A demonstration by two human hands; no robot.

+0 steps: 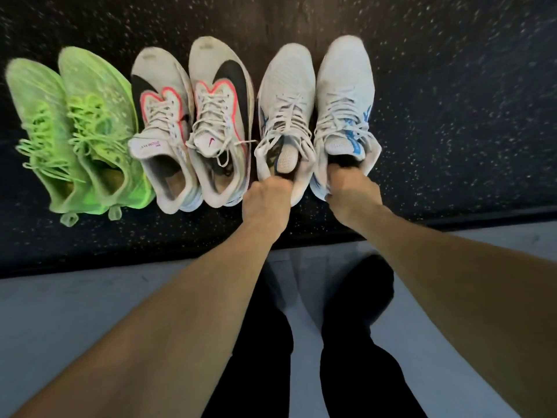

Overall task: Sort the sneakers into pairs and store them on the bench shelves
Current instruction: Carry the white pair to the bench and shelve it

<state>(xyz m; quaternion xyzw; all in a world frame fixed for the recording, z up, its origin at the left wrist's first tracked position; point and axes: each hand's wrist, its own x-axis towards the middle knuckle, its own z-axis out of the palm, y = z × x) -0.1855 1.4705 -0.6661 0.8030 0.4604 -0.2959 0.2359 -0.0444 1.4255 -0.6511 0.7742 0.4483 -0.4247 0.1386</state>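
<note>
Six sneakers in the head view, lined up toes-away on a dark speckled mat (452,116), so the pairing looks basically done. Landmark is the white pair with black swooshes (193,122): the green pair (75,131) sits just to its left, the white-and-blue pair right beside it on the other side. The left hand (265,200) has its grip closed on the heel collar of the left blue-striped shoe (284,116); the right hand (352,191) has fingers tucked inside the right blue-striped shoe (343,110), grip closed on its collar. I'd guess the step is picking this pair up. Next comes carrying both to the bench shelves, which aren't in view.
</note>
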